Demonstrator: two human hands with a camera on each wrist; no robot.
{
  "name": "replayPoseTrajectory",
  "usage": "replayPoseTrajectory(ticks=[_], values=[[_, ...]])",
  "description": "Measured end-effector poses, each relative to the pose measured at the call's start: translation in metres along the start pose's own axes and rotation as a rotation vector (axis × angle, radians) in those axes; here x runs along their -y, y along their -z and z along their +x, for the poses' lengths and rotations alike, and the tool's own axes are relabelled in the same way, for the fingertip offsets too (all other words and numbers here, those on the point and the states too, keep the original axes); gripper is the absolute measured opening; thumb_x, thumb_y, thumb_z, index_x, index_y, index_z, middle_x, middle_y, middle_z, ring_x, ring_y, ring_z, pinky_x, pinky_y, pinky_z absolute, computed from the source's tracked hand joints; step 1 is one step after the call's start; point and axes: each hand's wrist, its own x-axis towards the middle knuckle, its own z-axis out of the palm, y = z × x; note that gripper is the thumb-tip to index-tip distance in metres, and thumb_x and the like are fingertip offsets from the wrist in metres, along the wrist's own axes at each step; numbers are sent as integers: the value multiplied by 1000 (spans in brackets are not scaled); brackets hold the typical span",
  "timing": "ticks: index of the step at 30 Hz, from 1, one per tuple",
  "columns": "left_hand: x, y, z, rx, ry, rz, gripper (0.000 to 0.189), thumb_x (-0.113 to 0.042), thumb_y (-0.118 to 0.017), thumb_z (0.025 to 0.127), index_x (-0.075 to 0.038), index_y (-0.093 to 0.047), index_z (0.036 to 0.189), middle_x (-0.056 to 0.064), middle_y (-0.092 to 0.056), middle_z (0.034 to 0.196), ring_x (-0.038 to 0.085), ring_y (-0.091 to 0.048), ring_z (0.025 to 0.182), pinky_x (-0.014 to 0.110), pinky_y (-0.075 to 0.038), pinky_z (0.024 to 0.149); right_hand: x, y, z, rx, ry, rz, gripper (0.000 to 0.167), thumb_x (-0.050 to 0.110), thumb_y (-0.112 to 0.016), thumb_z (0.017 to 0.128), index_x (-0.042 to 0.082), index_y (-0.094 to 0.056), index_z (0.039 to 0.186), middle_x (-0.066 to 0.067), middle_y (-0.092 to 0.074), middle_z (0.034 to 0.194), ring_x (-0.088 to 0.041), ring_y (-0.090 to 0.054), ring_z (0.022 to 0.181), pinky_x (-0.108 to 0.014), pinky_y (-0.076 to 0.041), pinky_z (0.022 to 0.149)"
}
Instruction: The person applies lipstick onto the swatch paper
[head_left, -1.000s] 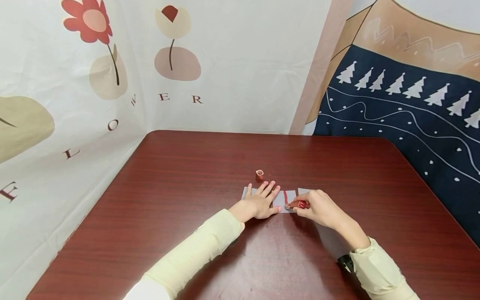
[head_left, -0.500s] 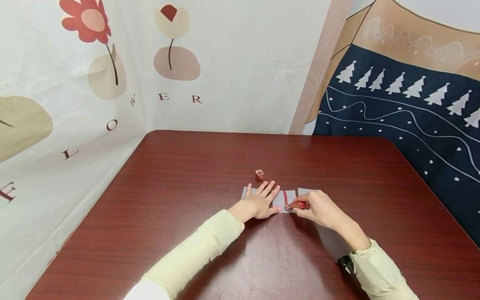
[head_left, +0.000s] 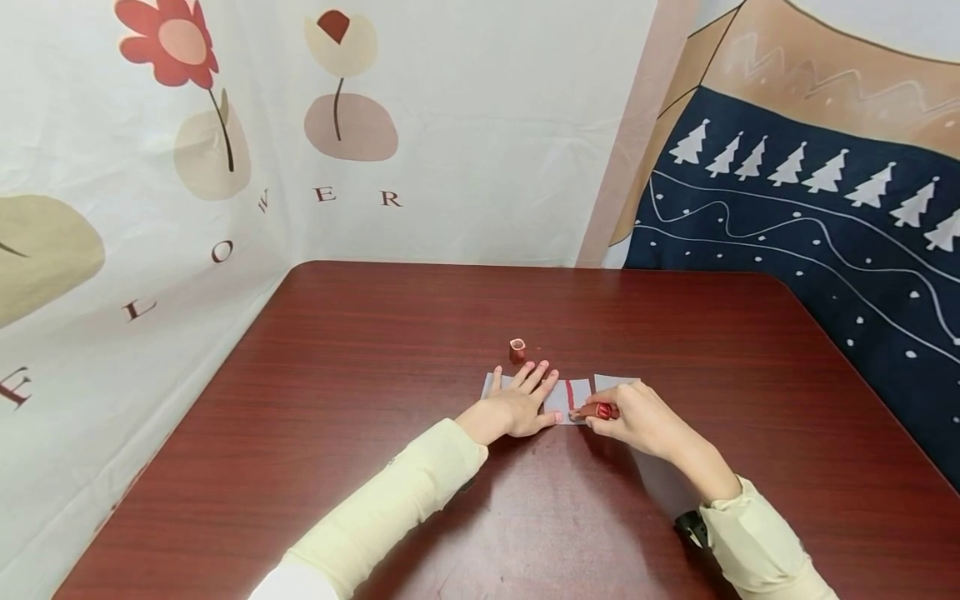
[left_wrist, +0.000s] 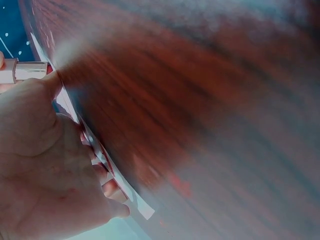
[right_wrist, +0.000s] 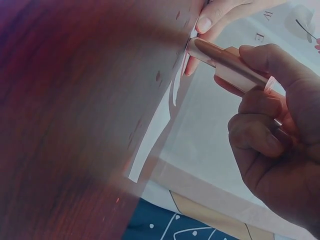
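My left hand [head_left: 514, 410] lies with spread fingers over a strip of white paper [head_left: 583, 392], its thumb beside a red streak [head_left: 570, 394] drawn there. Between thumb and curled fingers, my right hand [head_left: 637, 419] pinches a lipstick [head_left: 601, 410] in a shiny reddish tube. The lipstick's tip touches the paper at the near end of that streak. From the right wrist view, the lipstick [right_wrist: 232, 69] slants down to the sheet, close to the left fingertips. The left wrist view catches part of the tube [left_wrist: 31, 71] beyond the left thumb.
Beyond the left fingertips stands a small reddish cap [head_left: 517, 352] with its hollow end up. More white paper [head_left: 613, 381] shows by the right hand. All this is on a dark red wooden table [head_left: 405, 333], with printed cloth [head_left: 480, 167] hung behind it.
The head view has shifted very slightly. Both hands, the lipstick and the paper stay in nearly the same place.
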Motion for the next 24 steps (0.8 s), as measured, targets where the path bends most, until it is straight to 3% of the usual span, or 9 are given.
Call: replayPoseTrajectory(ticks=[11,24], values=[[-1,4,-6,-15,-7,14,69,-59,-28,95,-27,-3,151,-7,2,155,13,1,141,52,-4,109,0,1,-3,21,-13,12,11,8,-69,78,12,-74,88,19,-48,56,2,-34,50,-20,-30,45],[-1,4,-6,-12,-7,3,69,-58,-28,95,-27,-3,151,-7,3,155,13,2,141,52,-3,108,0,0,-5,17,-25,5,6,10,-70,79,11,-72,84,16,-41,52,2,-31,48,-20,-28,43]])
